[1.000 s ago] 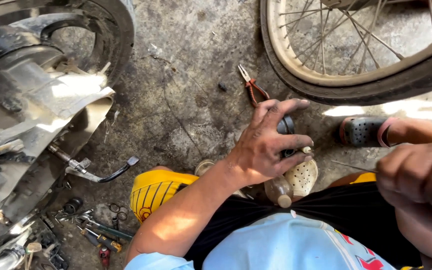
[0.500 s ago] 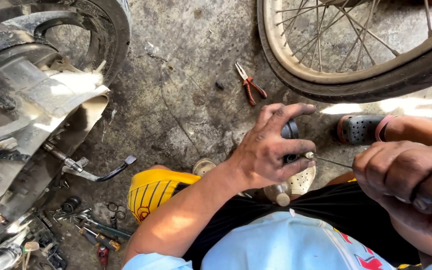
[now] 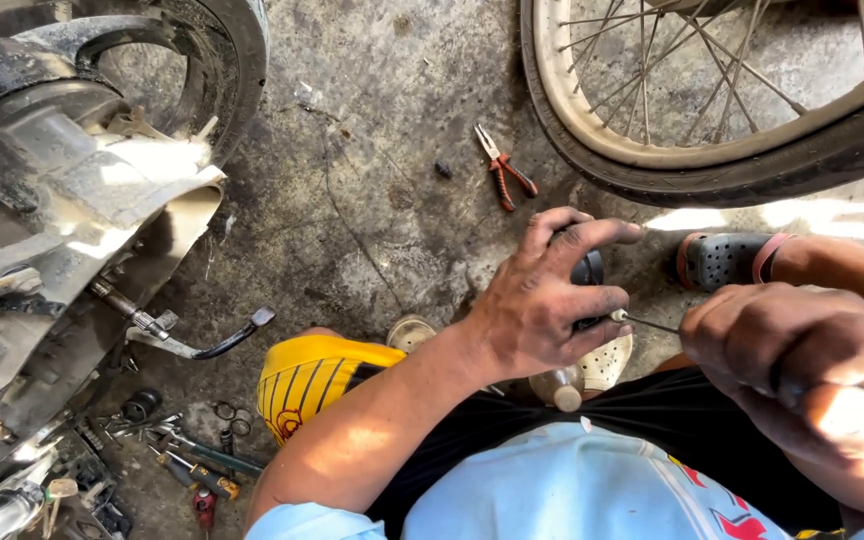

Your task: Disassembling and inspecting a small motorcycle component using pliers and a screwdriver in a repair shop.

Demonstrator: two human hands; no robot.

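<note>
Left hand grips a black part; right hand holds a screwdriver.

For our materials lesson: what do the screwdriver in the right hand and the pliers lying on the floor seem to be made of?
Screwdriver: thin grey shaft, probably steel; the yellow handle showing in the right hand looks like plastic.
Pliers: dull grey jaws, likely steel; red grips, seemingly a plastic or rubber coating.

Two hands, one screwdriver, one pliers, two wheels
</note>
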